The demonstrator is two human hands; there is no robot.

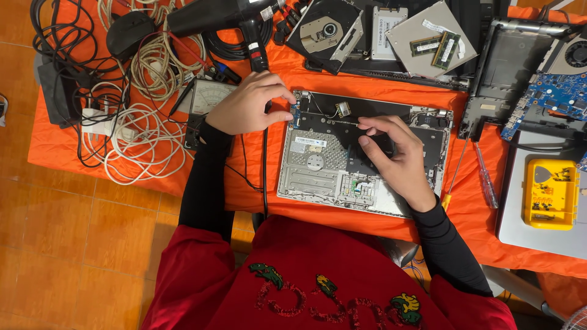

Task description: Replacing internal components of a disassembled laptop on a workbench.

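**Both hands on the opened laptop base**

The opened laptop base (318, 174) lies in front of me on the orange tabletop (367, 85). My left hand (247, 104) sits at its upper left corner, fingers curled and pinched together at the edge; what they grip I cannot tell. My right hand (394, 156) rests on the dark middle of the base, fingers bent, fingertips pressing near a small wireless card (343, 109). A screwdriver (455, 174) lies just right of the base.

Orange tablecloth (367, 85); terracotta floor tiles (73, 244)
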